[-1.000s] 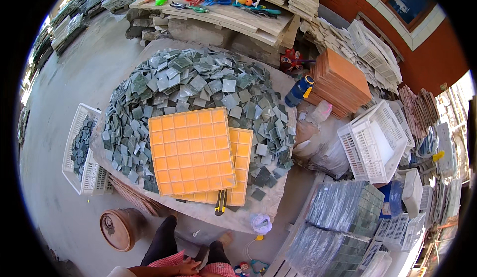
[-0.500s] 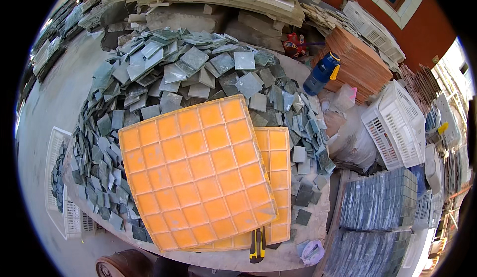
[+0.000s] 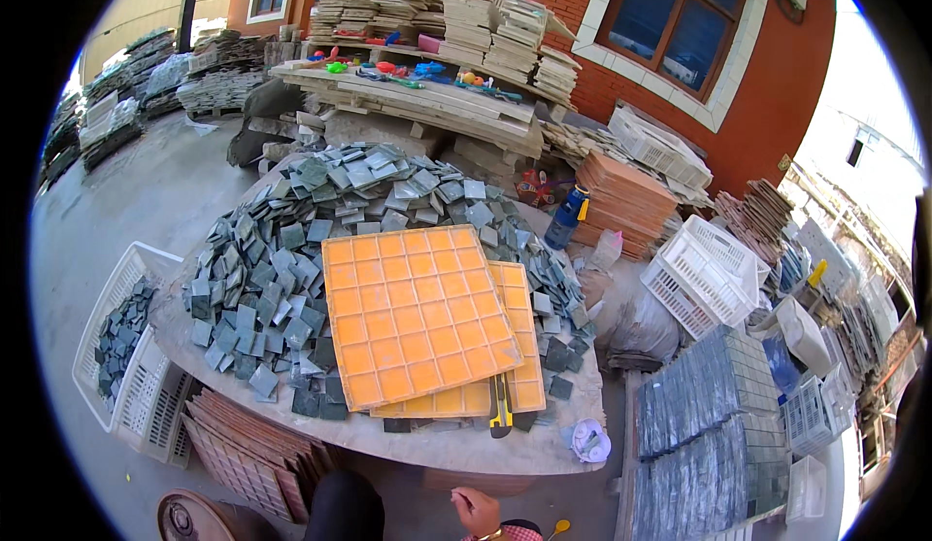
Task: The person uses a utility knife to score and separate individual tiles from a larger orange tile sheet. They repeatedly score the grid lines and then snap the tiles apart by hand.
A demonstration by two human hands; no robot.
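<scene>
My right hand is at the lower edge, just off the near side of the worktable. Its fingers are curled together with nothing visible in them; a checked sleeve shows behind the wrist. My left hand is out of the picture. On the table, two orange grid trays lie overlapped, the upper one turned askew. A black and yellow utility knife lies at their near edge. Loose grey-green stone tiles are heaped around the trays' left and far sides. A roll of white tape sits near the right corner.
A white crate of tiles stands left, with reddish grid panels under the table. A blue bottle stands far right. Wrapped tile stacks and white baskets are at right. A brown round stool is near left.
The view has tilted up and drawn back, bringing the brick wall, windows and floor into sight. My right hand has come into view. Trays, knife and tiles appear unmoved on the table.
</scene>
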